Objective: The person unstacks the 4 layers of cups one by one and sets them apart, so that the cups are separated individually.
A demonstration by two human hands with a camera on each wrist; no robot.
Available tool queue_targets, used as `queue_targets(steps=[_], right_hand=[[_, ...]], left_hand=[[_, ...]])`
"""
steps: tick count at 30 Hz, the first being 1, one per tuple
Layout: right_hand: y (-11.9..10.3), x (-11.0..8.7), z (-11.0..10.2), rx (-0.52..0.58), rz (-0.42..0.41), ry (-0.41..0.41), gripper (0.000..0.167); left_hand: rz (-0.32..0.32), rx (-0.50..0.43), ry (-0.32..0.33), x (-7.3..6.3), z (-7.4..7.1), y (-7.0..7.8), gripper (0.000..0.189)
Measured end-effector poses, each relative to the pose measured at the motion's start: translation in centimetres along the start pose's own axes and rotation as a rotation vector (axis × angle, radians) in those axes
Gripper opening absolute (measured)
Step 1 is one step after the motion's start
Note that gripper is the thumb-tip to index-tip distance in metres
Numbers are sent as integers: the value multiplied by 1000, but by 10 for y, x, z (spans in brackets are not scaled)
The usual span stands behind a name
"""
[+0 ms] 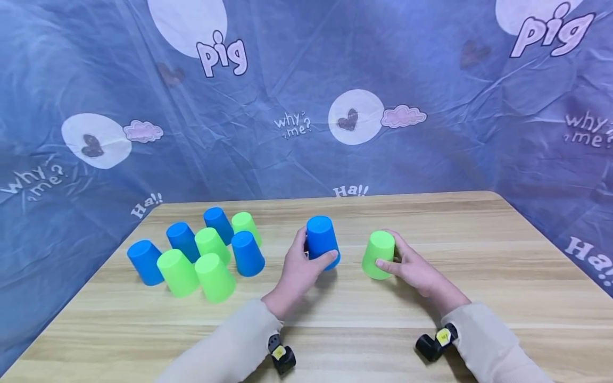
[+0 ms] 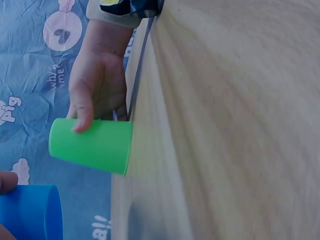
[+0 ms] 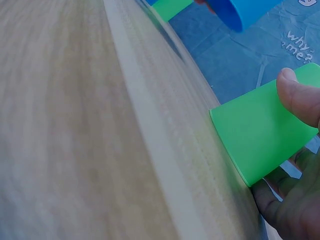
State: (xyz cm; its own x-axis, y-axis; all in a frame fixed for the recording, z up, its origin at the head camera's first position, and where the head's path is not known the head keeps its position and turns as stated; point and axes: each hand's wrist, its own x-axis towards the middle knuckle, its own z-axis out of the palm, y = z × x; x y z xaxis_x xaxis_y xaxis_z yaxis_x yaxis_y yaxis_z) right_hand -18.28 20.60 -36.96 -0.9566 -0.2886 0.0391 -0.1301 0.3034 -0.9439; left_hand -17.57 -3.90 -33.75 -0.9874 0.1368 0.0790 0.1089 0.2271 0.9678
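Note:
My left hand (image 1: 303,263) grips an upside-down blue cup (image 1: 321,239), thumb across its near side and the other fingers around its far left side. In the right wrist view this blue cup (image 3: 245,11) hangs off the table surface. A short way to the right, my right hand (image 1: 409,266) holds an upside-down green cup (image 1: 378,255), its thumb on the front. The green cup's rim (image 3: 231,150) appears to be at the tabletop in the right wrist view. A gap separates the two held cups.
On the left of the wooden table (image 1: 364,340) stands a group of upside-down cups, several blue (image 1: 145,263) and several green (image 1: 215,279). The nearest to my left hand is a blue cup (image 1: 248,254). A printed blue cloth (image 1: 268,154) hangs behind the table.

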Motion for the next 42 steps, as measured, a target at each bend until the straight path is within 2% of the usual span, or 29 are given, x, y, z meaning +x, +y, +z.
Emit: queue_targets(steps=[7,17,22,28,34,42], right_hand=[[1,0,0,3,-5,-4,70],[0,0,-1,5,3,-2,70],[0,0,-1,4,4,-1,70],[0,-1,-1,4,0,0,70],[-1,0,-1,-2,1,-2,70],[-2,0,0,1,4,-2,70]], left_hand=[[30,70,26,-3,-16,10,62],[44,167,-23,-18,-38,30,64],[68,220,7,-23,-53,34,64],[95,221,38,-28,-74,37,57],[52,207,51,-33,-101,40,58],[43,270,172,-52,-143,45,63]])
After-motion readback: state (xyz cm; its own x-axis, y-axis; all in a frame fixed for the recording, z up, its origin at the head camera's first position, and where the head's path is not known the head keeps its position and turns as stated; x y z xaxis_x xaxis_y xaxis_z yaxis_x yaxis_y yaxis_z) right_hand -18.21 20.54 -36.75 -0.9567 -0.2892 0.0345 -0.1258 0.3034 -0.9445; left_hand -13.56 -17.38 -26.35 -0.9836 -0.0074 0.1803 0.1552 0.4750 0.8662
